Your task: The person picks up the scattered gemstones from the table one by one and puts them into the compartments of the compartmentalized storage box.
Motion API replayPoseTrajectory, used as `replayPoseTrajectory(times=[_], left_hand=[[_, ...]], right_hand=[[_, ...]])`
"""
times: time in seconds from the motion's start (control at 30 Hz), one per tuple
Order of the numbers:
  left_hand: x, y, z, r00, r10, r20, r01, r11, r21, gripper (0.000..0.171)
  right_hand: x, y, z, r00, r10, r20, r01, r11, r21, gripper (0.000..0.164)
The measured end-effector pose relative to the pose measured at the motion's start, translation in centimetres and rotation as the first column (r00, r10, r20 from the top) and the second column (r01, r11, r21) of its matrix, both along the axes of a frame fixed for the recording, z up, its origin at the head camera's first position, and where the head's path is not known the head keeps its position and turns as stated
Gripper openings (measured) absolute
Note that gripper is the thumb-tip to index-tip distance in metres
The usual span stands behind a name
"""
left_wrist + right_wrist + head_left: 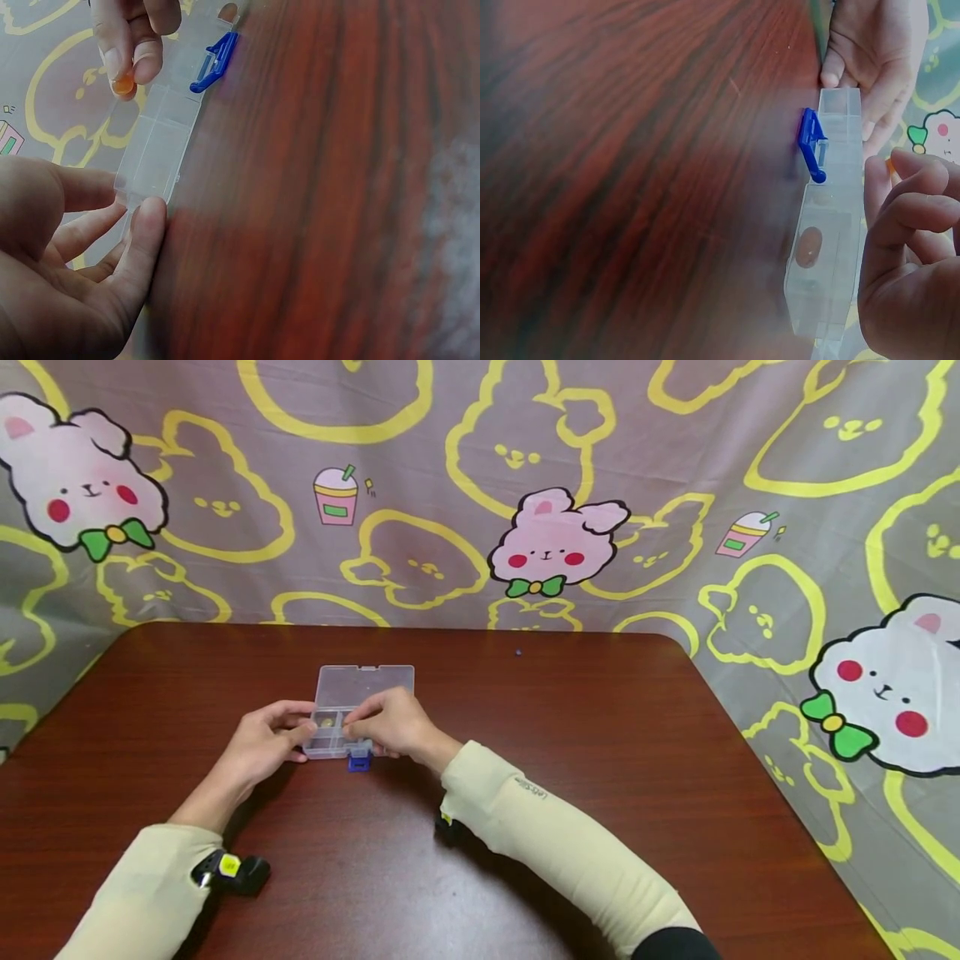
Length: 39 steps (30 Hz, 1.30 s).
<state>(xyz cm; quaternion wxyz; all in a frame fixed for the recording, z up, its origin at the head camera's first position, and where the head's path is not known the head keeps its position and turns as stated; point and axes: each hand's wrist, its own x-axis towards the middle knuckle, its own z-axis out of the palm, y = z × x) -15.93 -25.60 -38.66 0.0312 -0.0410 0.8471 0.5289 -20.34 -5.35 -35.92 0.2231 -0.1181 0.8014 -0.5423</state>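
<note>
A clear plastic pill box (322, 744) with several compartments lies on the table, its transparent lid (365, 686) tipped back and its blue latch (359, 762) hanging at the front. My left hand (264, 739) grips the box's left end, thumb (147, 225) at the front wall and fingers behind. Over the compartments, my right hand (395, 723) pinches a small orange pill (123, 85) between thumb and fingertips. Through the front wall in the right wrist view shows a brown oval pill (808, 247). A small yellowish piece (327, 723) sits in a back left compartment.
The dark reddish-brown wooden table (600, 793) spreads around the box. Far back lies a tiny blue bit (518, 652). A patterned cloth (420, 468) hangs behind the table and along its right side. Both forearms wear pale sleeves (555, 827) with black wrist cameras (251, 875).
</note>
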Motion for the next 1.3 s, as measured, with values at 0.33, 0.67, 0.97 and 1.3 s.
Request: replayPoseTrajectory(times=[0.33, 0.67, 0.97, 1.3], left_hand=[[-0.1, -0.1, 0.0, 1.000, -0.005, 0.001, 0.005, 1.000, 0.005, 0.040], [-0.1, 0.0, 0.0, 1.000, -0.003, -0.009, 0.003, 1.000, 0.023, 0.041], [0.1, 0.2, -0.4, 1.000, -0.006, -0.029, 0.007, 0.999, 0.037, 0.040], [0.0, -0.1, -0.3, 1.000, 0.000, -0.028, 0.001, 1.000, 0.029, 0.040]], right_hand=[[-0.2, 0.2, 0.2, 1.000, 0.000, -0.003, 0.000, 0.999, 0.042, 0.004], [-0.4, 1.3, 0.2, 0.999, -0.029, -0.037, 0.029, 0.999, 0.013, 0.004], [-1.1, 6.0, -0.1, 0.997, 0.006, -0.077, -0.006, 1.000, 0.003, 0.004], [-2.6, 12.4, -0.7, 0.995, -0.046, -0.093, 0.052, 0.997, 0.063, 0.009]])
